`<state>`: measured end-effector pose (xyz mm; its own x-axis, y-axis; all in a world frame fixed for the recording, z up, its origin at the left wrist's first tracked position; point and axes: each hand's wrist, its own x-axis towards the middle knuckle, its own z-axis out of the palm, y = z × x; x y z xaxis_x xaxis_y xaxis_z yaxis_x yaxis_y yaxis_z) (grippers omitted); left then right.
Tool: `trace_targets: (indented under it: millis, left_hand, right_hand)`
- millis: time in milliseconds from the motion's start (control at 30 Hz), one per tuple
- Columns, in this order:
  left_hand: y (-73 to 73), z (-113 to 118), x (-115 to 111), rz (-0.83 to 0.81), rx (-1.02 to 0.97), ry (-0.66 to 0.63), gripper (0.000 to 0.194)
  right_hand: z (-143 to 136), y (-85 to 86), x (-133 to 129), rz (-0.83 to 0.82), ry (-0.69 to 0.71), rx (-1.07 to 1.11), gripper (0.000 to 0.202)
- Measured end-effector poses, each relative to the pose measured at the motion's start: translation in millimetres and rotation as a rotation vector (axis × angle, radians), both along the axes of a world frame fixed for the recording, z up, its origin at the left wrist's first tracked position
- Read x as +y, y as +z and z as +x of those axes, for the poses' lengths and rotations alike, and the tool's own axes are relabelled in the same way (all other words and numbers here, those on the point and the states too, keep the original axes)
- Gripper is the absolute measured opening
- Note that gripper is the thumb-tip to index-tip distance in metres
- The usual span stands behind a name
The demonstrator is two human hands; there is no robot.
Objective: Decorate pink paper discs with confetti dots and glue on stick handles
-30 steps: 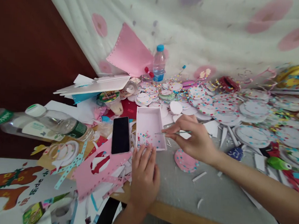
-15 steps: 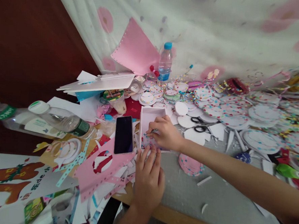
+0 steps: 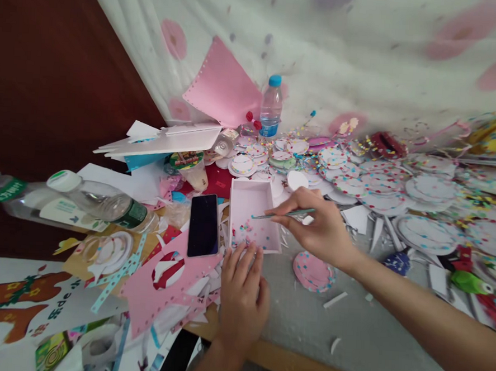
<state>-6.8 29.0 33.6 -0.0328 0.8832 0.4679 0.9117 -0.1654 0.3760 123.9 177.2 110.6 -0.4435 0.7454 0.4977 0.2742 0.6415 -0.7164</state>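
A white open box (image 3: 256,187) stands on the grey table mat, with small pink, red and blue pieces scattered on its floor. My right hand (image 3: 323,226) pinches thin tweezers (image 3: 286,213) to the right of the box. The tip of the tweezers is over the box, with a tiny blue piece at its end. My left hand (image 3: 244,297) rests with fingers stretched out against the front edge of the box and holds nothing. A round pink piece with blue and red dots (image 3: 314,272) lies right of the box, below my right hand.
A black phone (image 3: 204,226) lies left of the box beside pink paper scraps (image 3: 140,291). Many decorated discs (image 3: 382,185) are piled behind. A small water bottle (image 3: 272,108) stands near the curtain, and larger bottles (image 3: 100,199) lie at the left.
My right hand has moved right and out of the box, bringing the tweezers into clear view. My left hand stays at the box's front edge.
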Motion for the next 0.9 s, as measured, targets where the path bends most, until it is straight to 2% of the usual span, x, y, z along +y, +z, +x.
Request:
trace_targets:
  millis: [100,167,300,400,467,567,667,900]
  left_hand:
    - [1.0,-6,5,0.003,-0.032,-0.006,0.054]
    - [1.9,-11,10,0.029,-0.066,-0.013,0.051]
    - [10.6,-13,15,0.136,-0.159,-0.021,0.045]
    - [23.5,-1,11,0.195,-0.272,-0.037,0.041]
    - [31.3,11,7,0.120,-0.406,-0.099,0.035]
    - [37.9,32,7,-0.137,-0.675,-0.200,0.023]
    - [39.9,49,10,-0.363,-0.898,-0.222,0.018]
    - [43.0,67,17,-0.558,-1.090,-0.194,0.012]
  right_hand:
    - [35,9.2,-20,-0.075,-0.091,0.101,0.007]
    - [58,9.3,-36,-0.112,-0.164,0.153,0.007]
    - [97,-0.5,-67,-0.169,-0.294,0.216,0.009]
    - [113,-9.7,-84,-0.213,-0.338,0.219,0.010]
    - [118,-14.9,-90,-0.233,-0.334,0.230,0.011]
    - [120,-21.0,-95,-0.274,-0.294,0.258,0.011]
    - [121,-25.7,-98,-0.303,-0.249,0.278,0.009]
    - [126,-34.9,-102,-0.347,-0.224,0.284,0.009]
